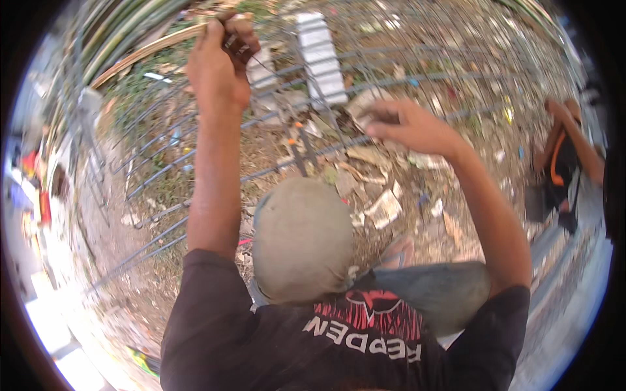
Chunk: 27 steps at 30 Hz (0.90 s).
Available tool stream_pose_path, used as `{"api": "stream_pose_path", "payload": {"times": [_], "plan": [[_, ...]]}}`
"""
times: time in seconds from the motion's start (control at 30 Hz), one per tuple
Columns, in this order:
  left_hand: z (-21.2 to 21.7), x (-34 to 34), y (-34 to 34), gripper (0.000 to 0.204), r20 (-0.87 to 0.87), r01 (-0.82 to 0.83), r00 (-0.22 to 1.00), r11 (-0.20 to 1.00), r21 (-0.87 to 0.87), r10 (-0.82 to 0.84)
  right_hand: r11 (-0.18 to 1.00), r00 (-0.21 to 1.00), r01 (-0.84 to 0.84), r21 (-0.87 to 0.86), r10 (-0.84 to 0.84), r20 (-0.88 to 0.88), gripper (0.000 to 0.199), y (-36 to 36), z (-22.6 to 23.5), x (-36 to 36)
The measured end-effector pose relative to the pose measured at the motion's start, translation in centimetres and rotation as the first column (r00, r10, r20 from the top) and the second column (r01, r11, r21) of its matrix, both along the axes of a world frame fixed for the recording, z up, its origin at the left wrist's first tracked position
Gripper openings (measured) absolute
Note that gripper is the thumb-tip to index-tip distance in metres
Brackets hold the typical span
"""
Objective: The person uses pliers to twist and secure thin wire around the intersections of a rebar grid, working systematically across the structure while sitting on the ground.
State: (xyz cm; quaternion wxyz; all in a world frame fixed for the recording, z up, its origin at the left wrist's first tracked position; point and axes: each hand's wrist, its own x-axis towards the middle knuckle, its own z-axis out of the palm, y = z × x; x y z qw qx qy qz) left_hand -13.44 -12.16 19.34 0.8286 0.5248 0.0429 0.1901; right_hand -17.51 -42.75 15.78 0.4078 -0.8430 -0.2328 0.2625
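Left hand (218, 62) is clenched around a dark tool (236, 44) high on the rebar grid (163, 140), thin wire trailing below it. Right hand (407, 124), fingers pinched together, touches the grid further right, above the littered ground (391, 208).

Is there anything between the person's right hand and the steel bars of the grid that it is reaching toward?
Nothing visible stands in the way. The right hand is already at the steel bar grid, fingers bent at a bar crossing. The left hand is higher up, closed around a small dark tool at another bar.
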Motion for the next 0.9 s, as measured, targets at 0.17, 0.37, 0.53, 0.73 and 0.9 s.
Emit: {"api": "stream_pose_path", "payload": {"times": [0.17, 0.37, 0.53, 0.73, 0.9], "plan": [[4.4, 2.6, -11.7, 0.027, 0.197, 0.422, 0.894, 0.904, -0.067, -0.402, 0.932, 0.965, 0.185, 0.311, -0.232, 0.12, 0.043, -0.6, 6.6, -1.3], [10.6, 1.6, -20.8, 0.031, 0.398, 0.722, 0.65, 0.69, -0.056, -0.647, 0.657, 0.703, 0.642, 0.395, -0.71, 0.038, 0.029, -2.2, 20.4, -5.2], [4.8, 2.7, -16.4, 0.037, -0.002, 0.702, 0.668, 0.629, 0.335, -0.744, 0.75, 0.727, 0.653, -0.108, -0.58, 0.368, 0.029, -7.5, 15.9, -5.8], [-6.1, 4.7, -10.8, 0.048, -0.394, 0.745, 0.552, 0.222, 0.629, -0.735, 0.624, 0.613, 0.782, 0.005, -0.766, -0.192, 0.02, -8.6, -0.2, -10.5], [-6.0, 4.3, -7.5, 0.047, -0.674, 0.835, 0.404, -0.051, 0.547, -0.618, 0.472, 0.445, 0.878, 0.084, -0.738, -0.507, 0.026, -9.1, -10.4, -11.7]]}}
